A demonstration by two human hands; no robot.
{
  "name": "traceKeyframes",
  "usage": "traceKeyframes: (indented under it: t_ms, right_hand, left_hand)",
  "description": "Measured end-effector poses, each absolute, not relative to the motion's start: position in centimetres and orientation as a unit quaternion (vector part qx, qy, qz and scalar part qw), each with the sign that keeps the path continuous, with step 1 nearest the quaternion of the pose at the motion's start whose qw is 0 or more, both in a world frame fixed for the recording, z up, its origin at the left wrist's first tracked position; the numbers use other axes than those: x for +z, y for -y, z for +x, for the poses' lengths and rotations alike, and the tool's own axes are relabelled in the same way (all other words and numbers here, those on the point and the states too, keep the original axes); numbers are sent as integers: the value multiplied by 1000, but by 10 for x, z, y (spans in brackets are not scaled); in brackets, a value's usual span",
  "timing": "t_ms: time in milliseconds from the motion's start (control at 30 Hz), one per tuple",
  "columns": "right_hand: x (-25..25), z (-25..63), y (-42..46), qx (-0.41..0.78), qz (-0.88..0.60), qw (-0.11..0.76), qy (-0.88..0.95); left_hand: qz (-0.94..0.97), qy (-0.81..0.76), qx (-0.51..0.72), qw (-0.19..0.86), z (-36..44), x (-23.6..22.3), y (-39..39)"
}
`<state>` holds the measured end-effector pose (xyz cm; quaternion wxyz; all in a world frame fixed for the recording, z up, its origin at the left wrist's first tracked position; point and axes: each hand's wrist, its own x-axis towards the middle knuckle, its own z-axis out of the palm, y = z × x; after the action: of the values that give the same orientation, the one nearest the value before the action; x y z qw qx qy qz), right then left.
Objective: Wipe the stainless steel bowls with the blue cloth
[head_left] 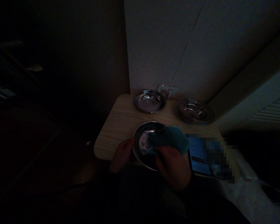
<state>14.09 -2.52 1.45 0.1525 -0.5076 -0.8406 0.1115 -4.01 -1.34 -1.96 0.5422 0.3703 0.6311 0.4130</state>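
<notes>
A shiny metal bowl [137, 132] stands at the front of a small wooden table. My left hand [123, 154] grips the bowl's left rim, its fingers partly hidden below the edge. My right hand [174, 166] is closed on a teal cloth [171, 138], which lies over the bowl's right side and reaches down inside it. A pale patch shows on the bowl's inner bottom beside the cloth; the dim light hides what it is.
Another metal bowl [150, 102] stands at the back of the table [116, 124]. A stack of several metal bowls [196, 111] is at the back right. A tablet-like screen [198, 154] lies at right, partly blurred. A wall socket [167, 91] is behind.
</notes>
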Motion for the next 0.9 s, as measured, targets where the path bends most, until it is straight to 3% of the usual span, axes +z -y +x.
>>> traceKeyframes:
  t_ms: [267, 600, 900]
  right_hand:
    - [21, 124, 35, 219, -469, 111, 849]
    - [21, 76, 28, 135, -536, 53, 832]
    - [29, 98, 33, 125, -495, 11, 860]
  left_hand:
    - [392, -632, 416, 523, -42, -29, 13]
    - [464, -641, 420, 445, -43, -26, 12]
    - [442, -662, 439, 417, -38, -32, 14]
